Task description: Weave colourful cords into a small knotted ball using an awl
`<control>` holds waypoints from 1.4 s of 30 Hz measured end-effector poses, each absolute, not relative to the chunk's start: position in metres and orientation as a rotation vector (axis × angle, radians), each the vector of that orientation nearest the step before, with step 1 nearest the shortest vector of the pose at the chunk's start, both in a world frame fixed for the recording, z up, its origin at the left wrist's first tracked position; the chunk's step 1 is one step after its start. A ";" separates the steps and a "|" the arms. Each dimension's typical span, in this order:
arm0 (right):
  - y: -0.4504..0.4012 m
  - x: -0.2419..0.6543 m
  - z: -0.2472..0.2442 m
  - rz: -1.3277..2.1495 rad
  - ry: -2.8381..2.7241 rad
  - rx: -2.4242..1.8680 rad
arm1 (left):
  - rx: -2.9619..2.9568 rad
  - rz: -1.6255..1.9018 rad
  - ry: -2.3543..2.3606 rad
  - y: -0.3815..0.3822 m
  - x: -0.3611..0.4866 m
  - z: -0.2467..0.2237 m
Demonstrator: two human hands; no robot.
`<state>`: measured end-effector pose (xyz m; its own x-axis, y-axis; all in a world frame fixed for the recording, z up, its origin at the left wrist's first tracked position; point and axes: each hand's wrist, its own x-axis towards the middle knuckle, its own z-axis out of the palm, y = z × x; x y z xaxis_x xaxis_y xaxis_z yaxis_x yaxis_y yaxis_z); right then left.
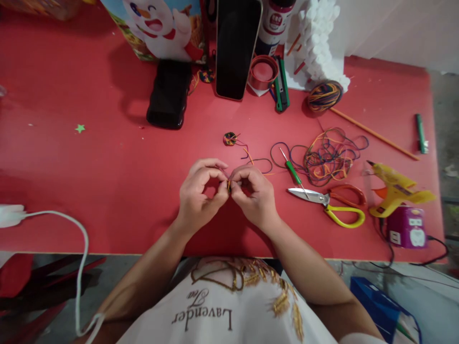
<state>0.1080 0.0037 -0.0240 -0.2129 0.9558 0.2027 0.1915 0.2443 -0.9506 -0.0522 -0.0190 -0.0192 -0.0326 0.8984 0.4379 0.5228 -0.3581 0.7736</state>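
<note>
White shirt (pixel 204 325) w/ "Lavender" print is nearest my cam, red desk (pixel 107 191) just past it. L hand (pixel 201 191) & R hand (pixel 256 198) meet low over the desk; fingers on each pinch a tiny yarn bit (pixel 229 185) btwn them. It's mostly hidden, so I can't tell if it's knot, loop or edge. Loose yarn (pixel 328 155) lies tangled to the right, strands reaching near R hand. Round piece (pixel 230 139) sits apart, beyond the hands. Hook (pixel 294 173) has its near end over the blade of the scissors (pixel 310 195), both unheld. Step in hand, IMO: fine fingertip work on the yarn bit. Next move prob. calls for a steady L pinch, small R adjustments & slack strand; from my remote seat, snags look like the main risk.
</note>
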 end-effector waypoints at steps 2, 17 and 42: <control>0.004 0.109 -0.025 1.046 -1.603 -1.097 | 1.848 1.350 1.494 -0.019 -0.053 -0.020; 0.004 0.112 -0.029 0.879 -1.678 -1.079 | 1.793 1.348 1.479 -0.018 -0.054 -0.020; 0.015 0.113 -0.032 1.606 -1.070 -1.074 | 1.244 1.308 1.265 -0.013 -0.052 -0.043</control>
<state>0.1133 0.0152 -0.0320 -0.2186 0.9600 -0.1749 -0.2085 -0.2210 -0.9527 -0.0522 -0.0131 -0.0430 -0.0847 0.9939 0.0709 0.0376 -0.0679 0.9970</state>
